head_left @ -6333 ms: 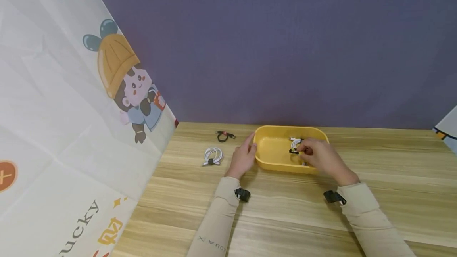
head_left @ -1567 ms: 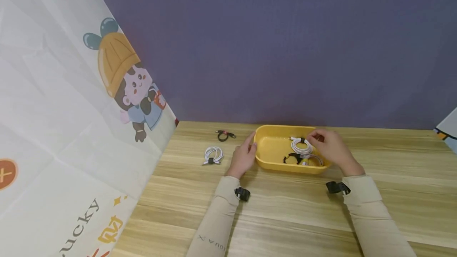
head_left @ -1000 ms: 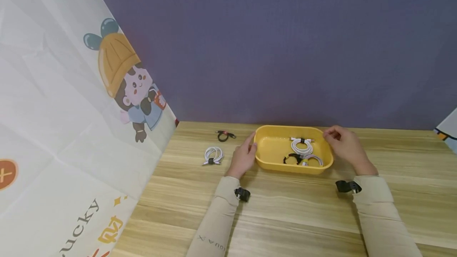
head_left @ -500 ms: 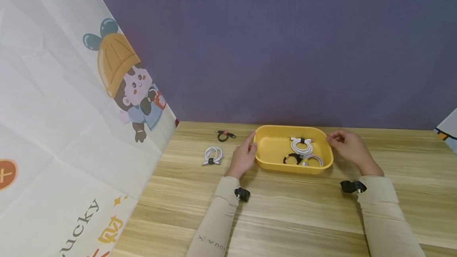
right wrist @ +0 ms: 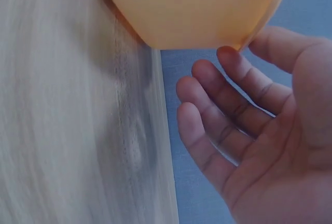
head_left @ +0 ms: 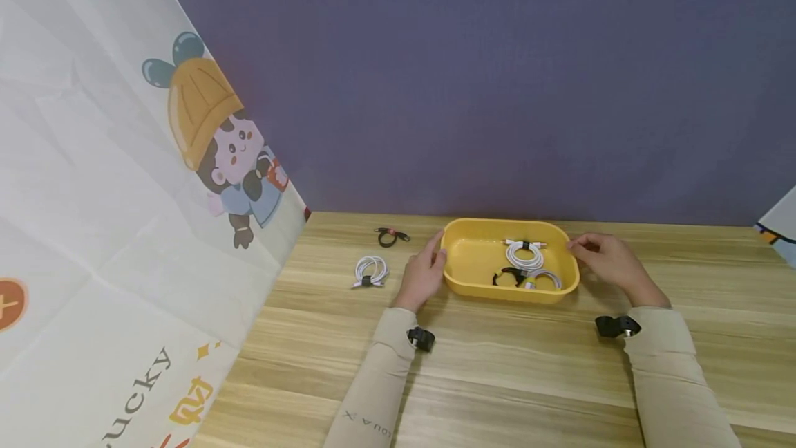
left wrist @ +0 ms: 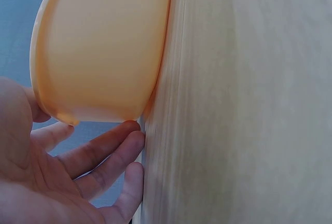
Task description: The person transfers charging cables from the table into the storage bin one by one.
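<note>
Wood-grained planks form the table (head_left: 497, 372), its far edge meeting a plain dark bluish backdrop (head_left: 497, 88). On it, close to that far edge, sits a yellow container (head_left: 472, 265) with rounded corners. Its left half shows bare floor; to the right lie a coiled white cable (head_left: 513, 261) bound with a black tie and, nearer the front wall, a black cable (head_left: 515, 272) just beside a greyish-lilac cable (head_left: 550, 274) with a yellow band. Where those last two overlap is hard to make out.

The left hand (head_left: 421, 275) rests at the container's left end, fingers fairly straight and spread, tips against the end wall. At the opposite end the right hand (head_left: 612, 265) pinches the rim between thumb and forefinger, the remaining fingers loosely bent below; the thumb tip is partly hidden behind the wall in the right wrist view. Both wrist views show only the container's outside, its contents out of sight.

Left of the container, apart from it, lie a small black cable with a red tie (head_left: 387, 245) and, nearer the front, another white coil (head_left: 361, 270). Farther left hangs a creased white sheet (head_left: 62, 123) with a cartoon figure, its lettering cut off at the lower edge. Another printed panel (head_left: 780, 220) is cropped at the right.
</note>
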### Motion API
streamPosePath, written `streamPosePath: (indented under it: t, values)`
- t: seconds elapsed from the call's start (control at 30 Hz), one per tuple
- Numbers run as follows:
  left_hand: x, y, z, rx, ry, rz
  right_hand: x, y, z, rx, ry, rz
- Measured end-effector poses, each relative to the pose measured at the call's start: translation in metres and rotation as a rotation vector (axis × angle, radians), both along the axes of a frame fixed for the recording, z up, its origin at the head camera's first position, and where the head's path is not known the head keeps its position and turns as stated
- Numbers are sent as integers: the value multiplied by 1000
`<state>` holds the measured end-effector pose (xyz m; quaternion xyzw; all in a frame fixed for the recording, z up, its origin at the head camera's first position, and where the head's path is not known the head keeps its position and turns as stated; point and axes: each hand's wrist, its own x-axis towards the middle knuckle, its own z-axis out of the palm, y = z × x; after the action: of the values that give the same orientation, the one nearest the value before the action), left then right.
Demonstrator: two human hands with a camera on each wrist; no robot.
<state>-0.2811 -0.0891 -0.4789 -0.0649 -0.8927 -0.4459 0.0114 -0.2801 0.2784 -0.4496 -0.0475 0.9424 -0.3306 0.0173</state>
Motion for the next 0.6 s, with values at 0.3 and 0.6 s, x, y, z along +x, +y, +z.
streamPosePath:
  t: [0.3, 0.6]
  values:
    - [1, 0, 2, -3, -13, 2, -1, 2, -3, -6, 16, 33]
    - [1, 0, 1, -1, -10, 8, 0, 4, -2, -23, -68, 57]
